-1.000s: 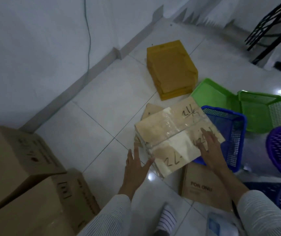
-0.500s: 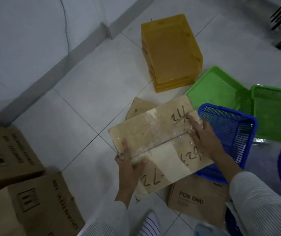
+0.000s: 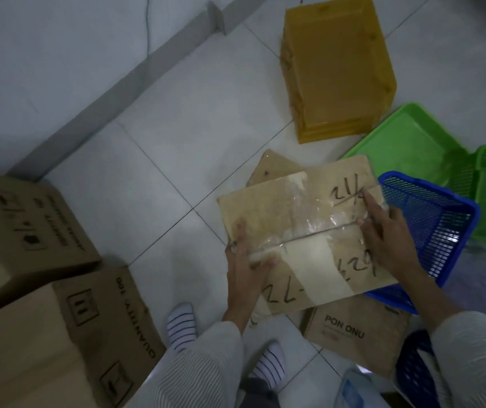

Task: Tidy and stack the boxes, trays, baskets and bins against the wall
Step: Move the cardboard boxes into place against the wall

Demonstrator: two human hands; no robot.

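Above the tiled floor (image 3: 206,136), taped carton (image 3: 300,213) unchanged; left grip (image 3: 244,269) still clasps it; right grip (image 3: 388,240) lies flat.

PON ONU: small carton (image 3: 353,346); QUANTITY 100: large carton (image 3: 112,328).

Dim, bluish indoor light, soft motion blur, dark wide-angle edges.

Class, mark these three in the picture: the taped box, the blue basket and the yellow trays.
taped box (image 3: 303,219): head view, on its taped top face.
blue basket (image 3: 430,225): head view, on its inner mesh wall.
yellow trays (image 3: 338,63): head view, on the stack's top surface.
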